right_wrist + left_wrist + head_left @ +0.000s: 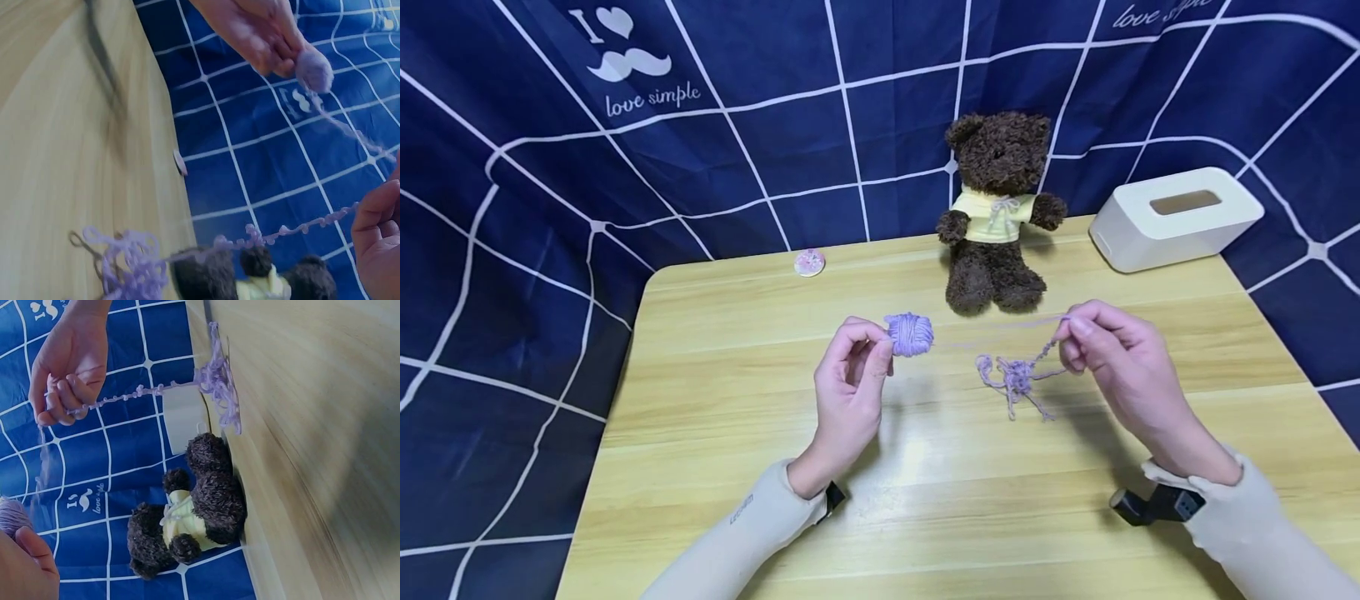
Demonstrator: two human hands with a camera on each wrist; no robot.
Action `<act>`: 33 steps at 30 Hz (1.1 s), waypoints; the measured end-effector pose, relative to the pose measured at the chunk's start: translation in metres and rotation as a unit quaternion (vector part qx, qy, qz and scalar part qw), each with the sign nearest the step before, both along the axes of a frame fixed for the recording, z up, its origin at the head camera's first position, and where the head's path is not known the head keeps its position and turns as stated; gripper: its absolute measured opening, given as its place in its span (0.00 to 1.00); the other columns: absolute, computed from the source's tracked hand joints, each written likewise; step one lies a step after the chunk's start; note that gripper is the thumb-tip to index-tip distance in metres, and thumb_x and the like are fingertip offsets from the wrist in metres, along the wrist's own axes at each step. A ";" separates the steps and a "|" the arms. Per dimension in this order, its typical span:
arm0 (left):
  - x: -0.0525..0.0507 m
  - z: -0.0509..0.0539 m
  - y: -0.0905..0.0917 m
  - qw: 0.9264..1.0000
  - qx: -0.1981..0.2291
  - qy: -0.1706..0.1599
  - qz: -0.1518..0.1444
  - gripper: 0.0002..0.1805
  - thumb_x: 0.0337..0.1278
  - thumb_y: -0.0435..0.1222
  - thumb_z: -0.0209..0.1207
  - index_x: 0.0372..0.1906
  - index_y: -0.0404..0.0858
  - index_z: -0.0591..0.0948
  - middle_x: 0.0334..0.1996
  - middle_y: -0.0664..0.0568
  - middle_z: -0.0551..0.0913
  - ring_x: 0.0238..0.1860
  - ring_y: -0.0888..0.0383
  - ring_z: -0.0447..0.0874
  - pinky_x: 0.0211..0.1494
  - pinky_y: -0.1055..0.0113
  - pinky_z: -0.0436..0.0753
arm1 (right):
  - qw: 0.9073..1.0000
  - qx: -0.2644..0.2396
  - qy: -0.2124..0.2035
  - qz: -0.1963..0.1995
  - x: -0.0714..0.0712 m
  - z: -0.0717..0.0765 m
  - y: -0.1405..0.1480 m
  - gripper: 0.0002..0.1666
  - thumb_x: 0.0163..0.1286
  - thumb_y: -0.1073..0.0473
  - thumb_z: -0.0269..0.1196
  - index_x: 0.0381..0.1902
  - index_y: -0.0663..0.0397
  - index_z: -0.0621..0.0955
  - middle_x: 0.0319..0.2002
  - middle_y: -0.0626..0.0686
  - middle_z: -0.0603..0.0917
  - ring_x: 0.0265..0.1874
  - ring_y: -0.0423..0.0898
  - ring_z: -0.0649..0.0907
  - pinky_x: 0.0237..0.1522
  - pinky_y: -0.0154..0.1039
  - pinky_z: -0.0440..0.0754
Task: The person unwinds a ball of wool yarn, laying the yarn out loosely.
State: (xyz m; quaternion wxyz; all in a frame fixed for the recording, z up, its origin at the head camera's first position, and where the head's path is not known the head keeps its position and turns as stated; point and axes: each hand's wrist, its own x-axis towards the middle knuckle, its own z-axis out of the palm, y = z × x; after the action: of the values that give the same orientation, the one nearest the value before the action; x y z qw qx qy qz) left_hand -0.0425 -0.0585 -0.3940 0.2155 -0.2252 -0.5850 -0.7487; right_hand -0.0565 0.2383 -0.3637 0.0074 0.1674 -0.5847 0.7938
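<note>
- We see the left hand (850, 387) pinching a small, compact ball of lilac yarn (912, 335) between thumb and fingers, above the table.
- The right hand (1123, 367) pinches the yarn between thumb and bent fingers; a blurred lilac strand (344, 127) runs from it to the ball.
- Below the right hand, a bumpy, kinked length of lilac yarn (137, 393) leads down to a loose lilac tangle (1017, 379), which appears to rest on the pale wood-grain table (715, 400).
- We judge the work partway along: a good share of the yarn sits neatly wound in the ball, while the kinked length and the tangle remain unwound.
- Beyond stands a dark brown plush bear in a pale yellow shirt (985, 218), with a small round pink patterned disc (809, 262) well to its left.
- The only container we see is a white slotted tissue box (1157, 237); we cannot make out any contents through its slot.
</note>
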 end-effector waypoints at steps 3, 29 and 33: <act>0.000 -0.001 0.000 1.000 0.001 0.001 0.000 0.09 0.82 0.28 0.57 0.46 0.21 0.75 0.37 0.39 0.72 0.34 0.50 0.72 0.39 0.70 0.79 | 0.999 -0.031 0.000 -0.009 -0.003 0.000 0.010 0.14 0.85 0.77 0.48 0.41 0.81 0.80 0.31 0.59 0.82 0.29 0.47 0.77 0.29 0.35 0.79; 0.000 -0.006 -0.007 1.000 0.005 0.007 0.011 0.10 0.82 0.28 0.58 0.46 0.20 0.75 0.36 0.38 0.71 0.34 0.50 0.73 0.40 0.70 0.79 | 0.955 -0.240 -0.043 -0.168 -0.042 -0.020 0.097 0.16 0.84 0.78 0.48 0.35 0.83 0.76 0.21 0.62 0.78 0.17 0.49 0.73 0.18 0.36 0.63; 0.000 -0.006 -0.008 1.000 0.003 0.008 0.012 0.10 0.83 0.29 0.58 0.46 0.21 0.75 0.36 0.38 0.71 0.34 0.50 0.73 0.40 0.70 0.79 | 0.937 -0.256 -0.070 -0.228 -0.050 -0.023 0.108 0.14 0.83 0.77 0.52 0.35 0.82 0.77 0.20 0.62 0.80 0.16 0.50 0.76 0.15 0.34 0.68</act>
State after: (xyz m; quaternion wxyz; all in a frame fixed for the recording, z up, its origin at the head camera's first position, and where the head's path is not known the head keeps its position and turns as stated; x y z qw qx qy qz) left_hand -0.0421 -0.0662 -0.4004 0.2300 -0.2236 -0.5834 -0.7462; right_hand -0.1067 0.3464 -0.3869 0.1901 -0.0337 -0.3831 0.9033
